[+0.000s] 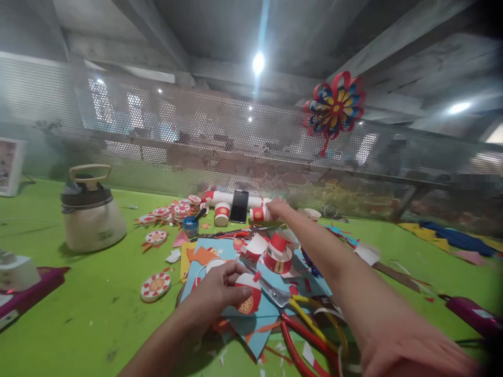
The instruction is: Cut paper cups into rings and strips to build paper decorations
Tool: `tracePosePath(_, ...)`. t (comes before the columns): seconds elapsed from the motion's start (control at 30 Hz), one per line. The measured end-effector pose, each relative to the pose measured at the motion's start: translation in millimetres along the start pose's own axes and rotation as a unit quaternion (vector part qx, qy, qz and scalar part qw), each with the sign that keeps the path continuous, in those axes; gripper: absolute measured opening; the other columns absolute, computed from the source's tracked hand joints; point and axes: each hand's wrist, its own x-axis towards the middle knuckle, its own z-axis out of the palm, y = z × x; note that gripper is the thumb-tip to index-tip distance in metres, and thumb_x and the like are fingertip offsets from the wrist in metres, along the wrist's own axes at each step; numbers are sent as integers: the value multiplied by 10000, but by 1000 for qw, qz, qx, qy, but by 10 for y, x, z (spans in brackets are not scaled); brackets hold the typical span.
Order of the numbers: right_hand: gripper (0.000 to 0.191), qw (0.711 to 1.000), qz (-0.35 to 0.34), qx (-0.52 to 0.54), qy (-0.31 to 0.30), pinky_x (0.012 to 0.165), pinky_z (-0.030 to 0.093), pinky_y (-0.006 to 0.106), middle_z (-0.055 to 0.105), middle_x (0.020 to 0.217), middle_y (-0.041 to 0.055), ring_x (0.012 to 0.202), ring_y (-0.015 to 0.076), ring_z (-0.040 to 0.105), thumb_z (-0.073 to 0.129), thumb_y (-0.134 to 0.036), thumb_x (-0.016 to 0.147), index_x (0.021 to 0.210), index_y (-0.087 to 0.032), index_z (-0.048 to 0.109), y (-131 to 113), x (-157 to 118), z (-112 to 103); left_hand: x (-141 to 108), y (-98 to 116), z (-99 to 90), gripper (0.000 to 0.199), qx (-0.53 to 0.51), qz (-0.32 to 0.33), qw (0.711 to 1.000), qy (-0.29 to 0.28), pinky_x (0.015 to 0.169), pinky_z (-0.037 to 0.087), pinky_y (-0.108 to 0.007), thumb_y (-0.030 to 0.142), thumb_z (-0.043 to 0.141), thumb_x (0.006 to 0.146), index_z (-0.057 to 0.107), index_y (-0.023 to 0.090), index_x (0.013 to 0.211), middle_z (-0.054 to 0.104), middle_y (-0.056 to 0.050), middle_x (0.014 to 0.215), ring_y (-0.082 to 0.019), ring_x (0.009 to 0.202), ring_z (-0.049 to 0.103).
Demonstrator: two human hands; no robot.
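Note:
My left hand (pixel 226 285) is closed on a red and white paper cutout (pixel 248 294) with a gold emblem, just above a stack of blue paper (pixel 257 340). My right hand (pixel 278 208) reaches to the back of the table, its fingers closed at the right end of a red and white paper cup (pixel 259 214) lying on its side; the fingertips are partly hidden. Scissors (pixel 281 297) with red and yellow handles lie open beside the cutout. Cut cup pieces (pixel 277 256) stand between my arms.
A black phone (pixel 239 206) leans against a white roll (pixel 255 201), beside an upright paper cup (pixel 222 214). Left are a blue jar (pixel 190 226), several round red and white paper pieces (pixel 156 286) and a large jug (pixel 92 217). A colourful paper flower (pixel 336 108) hangs at the mesh screen.

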Motion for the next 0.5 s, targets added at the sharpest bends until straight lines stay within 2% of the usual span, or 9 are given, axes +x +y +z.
tracePosePath(0.17,298,998,-23,48,14,806,521,418,588,1176,82,974,216,613,566,-286,905,1175,-161,553,16,-40,17,-20,20,11,342,4,8,999,31,524,350,-198,289,764,634,557,163,875,575,33,635,-76,531,463)
tracePosePath(0.3,289,990,-48,110,74,818,516,418,581,1192,80,987,215,608,560,-285,909,1176,-175,555,127,-225,-128,-46,53,20,358,-7,11,998,69,498,373,-186,277,770,625,563,172,899,582,37,644,-72,518,469)
tracePosePath(0.4,297,972,-68,172,144,831,509,431,576,1202,83,1001,222,602,561,-287,908,1181,-170,552,217,-557,-261,-54,63,17,319,-24,7,998,65,524,426,-189,265,762,637,562,166,866,613,14,703,-73,543,508)
tracePosePath(0.5,268,944,-94,237,208,834,505,427,599,1165,76,991,216,607,565,-289,905,1142,-164,575,296,-1119,-322,-64,67,22,301,-30,1,997,65,570,493,-227,249,755,652,556,162,860,611,6,727,-81,551,541)
